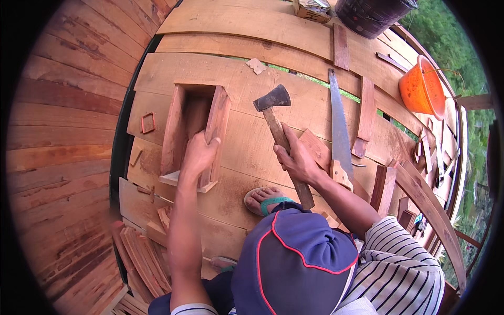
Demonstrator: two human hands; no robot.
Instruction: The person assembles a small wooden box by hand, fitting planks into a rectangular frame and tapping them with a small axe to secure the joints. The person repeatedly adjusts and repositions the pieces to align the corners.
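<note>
My right hand (299,157) is closed around the middle of a hatchet's wooden handle. The hatchet (273,98) has its dark metal head pointing away from me, and the handle's butt end lies near my sandalled foot. My left hand (200,152) reaches into an open wooden box (219,118) and grips its right wall, with the thumb over the top edge. Long and narrow, the reddish-brown box rests on the plank floor; its fingers-side interior is partly hidden by my hand. A handsaw (340,126) with a pale wooden handle lies just right of the hatchet.
Wood strips (142,257) are piled at the lower left beside a plank wall (68,131). An orange bucket (408,86) and a dark bucket (357,18) stand far right. A curved board (430,205) and loose offcuts lie at right. Gaps (320,80) run between floorboards.
</note>
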